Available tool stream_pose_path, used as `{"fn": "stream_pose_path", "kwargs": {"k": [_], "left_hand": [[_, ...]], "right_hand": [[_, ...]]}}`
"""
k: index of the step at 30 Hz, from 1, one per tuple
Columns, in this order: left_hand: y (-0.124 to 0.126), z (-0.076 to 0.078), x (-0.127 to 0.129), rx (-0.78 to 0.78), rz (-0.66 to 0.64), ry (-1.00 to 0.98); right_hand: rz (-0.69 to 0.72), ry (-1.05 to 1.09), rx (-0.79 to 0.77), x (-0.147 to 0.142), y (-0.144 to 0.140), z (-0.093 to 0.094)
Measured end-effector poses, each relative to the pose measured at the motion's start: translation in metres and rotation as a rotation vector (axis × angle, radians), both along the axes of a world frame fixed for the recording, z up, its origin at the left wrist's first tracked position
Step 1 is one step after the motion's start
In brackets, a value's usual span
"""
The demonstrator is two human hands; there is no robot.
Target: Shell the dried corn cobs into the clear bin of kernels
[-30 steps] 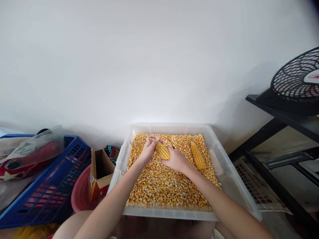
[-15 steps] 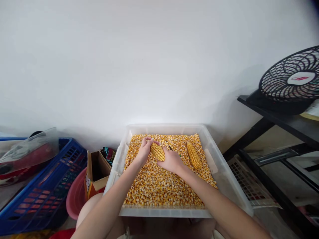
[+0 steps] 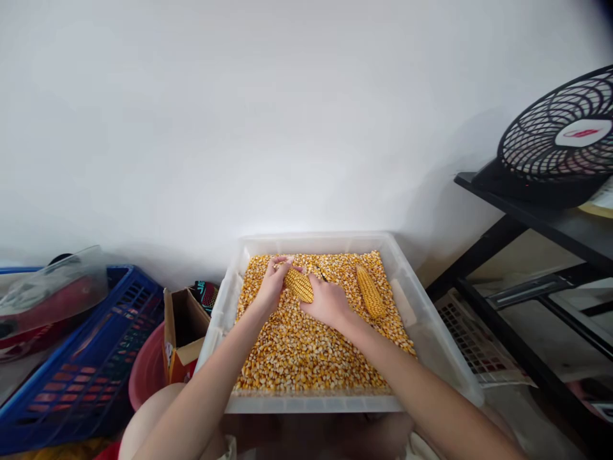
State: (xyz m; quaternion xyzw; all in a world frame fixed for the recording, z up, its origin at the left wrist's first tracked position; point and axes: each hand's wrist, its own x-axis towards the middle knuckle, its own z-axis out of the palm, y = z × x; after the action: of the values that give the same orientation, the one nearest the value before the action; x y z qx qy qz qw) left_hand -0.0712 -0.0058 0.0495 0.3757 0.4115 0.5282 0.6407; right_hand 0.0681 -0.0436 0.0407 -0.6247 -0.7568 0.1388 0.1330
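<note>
A clear plastic tub (image 3: 433,342) in front of me is filled with loose yellow corn kernels (image 3: 306,351). Over its far half, my left hand (image 3: 271,285) and my right hand (image 3: 328,302) both grip one yellow corn cob (image 3: 299,284), the left at its far end and the right at its near end. A second whole corn cob (image 3: 370,292) lies on the kernels just right of my right hand, untouched.
A blue plastic crate (image 3: 81,370) stands at the left beside a pink basin (image 3: 146,374) and an open cardboard box (image 3: 182,332). On the right is a black metal shelf (image 3: 531,220) with a black fan (image 3: 562,137) on it. A white wall rises behind the tub.
The view has shifted a little, so the tub and hands sit slightly higher and further left. Both hands keep hold of the same cob, which has turned a little between them.
</note>
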Motion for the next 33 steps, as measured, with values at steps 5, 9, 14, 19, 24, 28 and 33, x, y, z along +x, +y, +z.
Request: {"fn": "stream_pose_path", "kwargs": {"k": [5,9,14,19,24,28,33], "left_hand": [[-0.005,-0.001,0.002,-0.010,0.027,-0.108],[-0.007,0.002,0.002,0.017,-0.008,-0.143],[-0.004,0.001,0.001,0.048,-0.068,-0.159],[-0.002,-0.009,0.002,0.029,0.009,-0.009],[-0.004,-0.012,0.002,0.066,0.005,0.040],[-0.003,-0.010,0.001,0.101,-0.048,0.068],[-0.002,-0.013,0.001,0.098,-0.039,0.156]], "right_hand": [[0.017,-0.087,0.009,-0.001,0.001,0.001],[0.033,-0.027,-0.017,0.002,0.004,-0.002],[0.065,0.107,-0.077,0.006,0.006,-0.005],[0.024,-0.053,0.009,0.000,0.003,-0.004],[0.021,-0.049,-0.054,-0.001,0.001,-0.004],[0.065,0.093,-0.073,0.005,0.003,-0.008],[0.043,0.108,-0.065,0.005,0.003,-0.009]]}}
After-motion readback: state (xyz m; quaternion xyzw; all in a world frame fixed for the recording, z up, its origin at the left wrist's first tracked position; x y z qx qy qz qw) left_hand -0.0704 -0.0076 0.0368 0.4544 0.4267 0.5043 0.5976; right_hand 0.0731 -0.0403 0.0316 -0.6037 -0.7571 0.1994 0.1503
